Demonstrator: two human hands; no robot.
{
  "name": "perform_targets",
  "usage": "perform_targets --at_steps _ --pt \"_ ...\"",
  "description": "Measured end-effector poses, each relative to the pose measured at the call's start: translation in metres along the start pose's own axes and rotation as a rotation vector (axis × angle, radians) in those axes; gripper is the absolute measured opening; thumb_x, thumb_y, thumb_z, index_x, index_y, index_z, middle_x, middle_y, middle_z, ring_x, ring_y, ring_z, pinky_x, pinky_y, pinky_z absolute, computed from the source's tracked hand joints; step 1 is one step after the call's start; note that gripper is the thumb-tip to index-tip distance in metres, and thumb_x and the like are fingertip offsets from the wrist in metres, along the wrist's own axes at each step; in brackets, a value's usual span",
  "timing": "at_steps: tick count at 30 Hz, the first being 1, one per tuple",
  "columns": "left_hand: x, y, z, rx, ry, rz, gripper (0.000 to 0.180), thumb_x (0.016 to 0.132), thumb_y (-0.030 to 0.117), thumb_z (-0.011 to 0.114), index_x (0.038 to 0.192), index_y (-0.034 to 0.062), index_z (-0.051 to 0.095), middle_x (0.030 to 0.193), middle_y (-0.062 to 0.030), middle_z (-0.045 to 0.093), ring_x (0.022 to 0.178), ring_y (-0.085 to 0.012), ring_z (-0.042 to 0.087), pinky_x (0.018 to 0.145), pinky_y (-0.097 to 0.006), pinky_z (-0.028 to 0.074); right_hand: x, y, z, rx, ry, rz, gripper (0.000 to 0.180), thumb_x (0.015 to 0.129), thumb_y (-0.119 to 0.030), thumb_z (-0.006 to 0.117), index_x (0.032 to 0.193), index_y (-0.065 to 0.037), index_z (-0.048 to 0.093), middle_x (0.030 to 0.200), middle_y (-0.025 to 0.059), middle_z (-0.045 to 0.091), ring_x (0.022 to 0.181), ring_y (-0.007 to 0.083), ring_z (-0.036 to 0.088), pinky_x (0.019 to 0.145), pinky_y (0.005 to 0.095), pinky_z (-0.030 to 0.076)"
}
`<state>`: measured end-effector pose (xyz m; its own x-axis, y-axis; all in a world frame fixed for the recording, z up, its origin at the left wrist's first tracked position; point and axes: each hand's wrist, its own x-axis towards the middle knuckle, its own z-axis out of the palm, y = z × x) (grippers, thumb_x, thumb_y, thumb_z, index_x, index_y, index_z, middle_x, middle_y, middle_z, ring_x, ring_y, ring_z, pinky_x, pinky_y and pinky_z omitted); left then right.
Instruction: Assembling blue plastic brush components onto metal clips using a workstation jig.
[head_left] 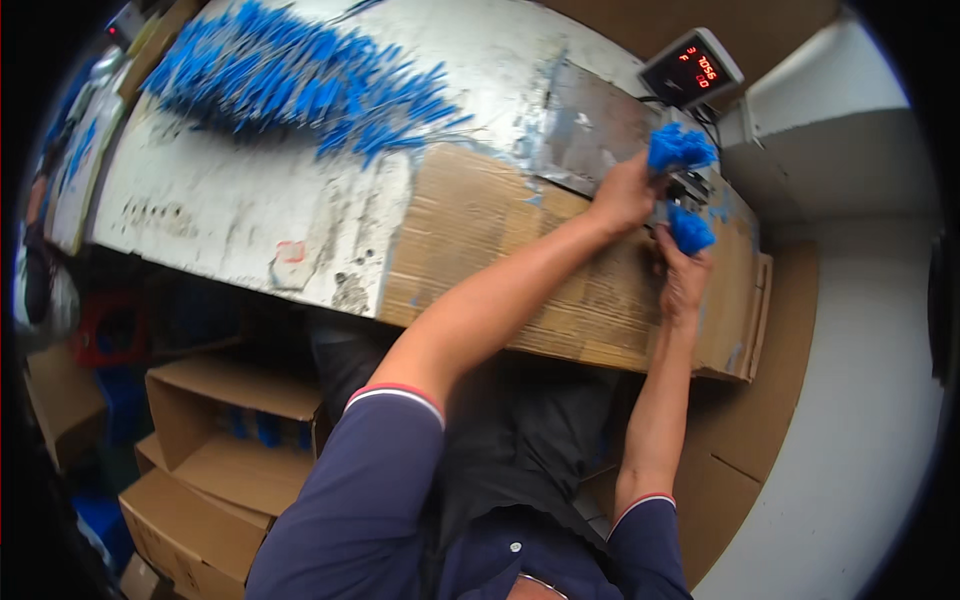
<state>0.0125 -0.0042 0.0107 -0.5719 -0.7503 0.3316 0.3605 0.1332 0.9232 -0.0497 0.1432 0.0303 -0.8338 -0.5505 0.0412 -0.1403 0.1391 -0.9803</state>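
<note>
At the right end of the bench, my left hand point(628, 192) is closed beside a blue tuft point(680, 148); its fingertips are partly hidden. Just nearer to me, my right hand point(683, 272) is closed at a second blue tuft point(690, 230), thumb and fingers drawn together below it. Between the two tufts sits a small dark metal fixture point(688, 188). I cannot tell whether both tufts belong to one bundle. A large pile of thin grey pieces with blue ends point(290, 80) lies at the far left of the bench.
A scuffed white bench point(250, 215) carries a flattened cardboard sheet point(480, 230) and a metal plate point(600, 125). A digital display with red digits point(692, 68) stands behind my hands. Open cardboard boxes point(230, 400) are stacked below left; a pale wall point(850, 330) is at right.
</note>
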Motion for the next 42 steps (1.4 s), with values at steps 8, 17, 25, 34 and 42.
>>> perform_targets --at_steps 8,17,25,34,42 --pt "0.008 -0.015 0.011 0.199 0.207 0.047 0.012 0.1 0.012 0.065 0.108 0.0026 0.066 0.086 -0.0048 0.074 0.061 -0.0107 0.063 0.057 -0.029 0.051 0.011 -0.001 -0.014 0.222 0.199 0.075 0.009 0.081 0.0 0.077 0.086 -0.001 0.07 0.072 0.0034 0.067 0.049 0.007 0.053 0.041 0.0217 0.034" --pt "0.004 -0.013 0.01 0.171 0.143 0.015 0.012 0.102 0.011 0.062 0.109 0.0027 0.067 0.09 -0.0053 0.075 0.067 -0.0099 0.065 0.06 -0.028 0.052 0.032 0.014 -0.01 0.17 0.288 0.039 0.008 0.079 0.002 0.076 0.078 -0.002 0.068 0.064 0.0019 0.063 0.045 0.0077 0.051 0.038 0.0227 0.032" --pt "0.004 -0.011 0.008 0.216 0.202 0.048 0.013 0.102 0.013 0.063 0.111 0.0038 0.067 0.095 -0.008 0.077 0.082 -0.0165 0.073 0.073 -0.032 0.056 0.033 0.021 -0.007 0.147 0.339 0.021 0.009 0.078 0.002 0.076 0.076 -0.001 0.068 0.064 0.0027 0.064 0.044 0.0079 0.052 0.038 0.0232 0.033" --pt "0.003 -0.004 0.005 0.407 0.25 0.082 0.019 0.1 0.015 0.065 0.118 0.0099 0.065 0.096 -0.0167 0.074 0.091 -0.0365 0.073 0.077 -0.043 0.054 0.027 0.009 0.003 0.142 0.351 0.087 0.009 0.081 0.001 0.076 0.083 -0.002 0.068 0.068 0.0038 0.066 0.049 0.0085 0.054 0.038 0.0232 0.036" --pt "0.002 -0.009 0.007 0.672 0.093 0.241 0.011 0.087 0.003 0.063 0.096 0.0047 0.057 0.081 -0.0176 0.066 0.081 -0.041 0.064 0.074 -0.051 0.047 0.019 0.007 -0.003 0.374 0.285 0.067 0.011 0.087 -0.004 0.076 0.093 0.0 0.068 0.078 0.0065 0.068 0.059 0.0128 0.061 0.046 0.0249 0.047"
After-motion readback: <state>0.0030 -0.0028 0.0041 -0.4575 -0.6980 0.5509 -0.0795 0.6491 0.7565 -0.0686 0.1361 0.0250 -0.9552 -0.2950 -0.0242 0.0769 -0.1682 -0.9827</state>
